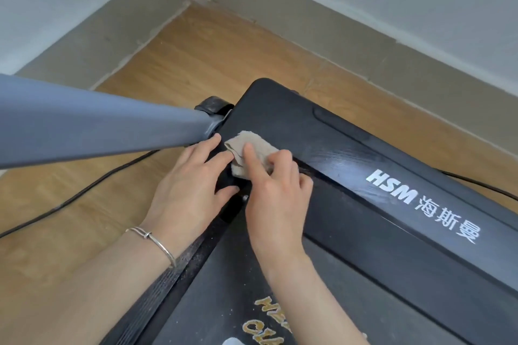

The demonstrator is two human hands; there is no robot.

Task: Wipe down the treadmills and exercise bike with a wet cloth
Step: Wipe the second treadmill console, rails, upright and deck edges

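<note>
Right hand (276, 190) bunched on the cloth (249, 148), forefinger pressing it onto the left corner of the treadmill (364, 154) cover. Left hand (193, 185) just beside it, fingers straight, braced on the same corner, fingertips at the cloth's edge. Risks: wet cloth sits right by the gap at the post (98, 120) base, so water could seep under the cover. Cord (84, 193) trails to my left and I could snag it moving along.
</note>
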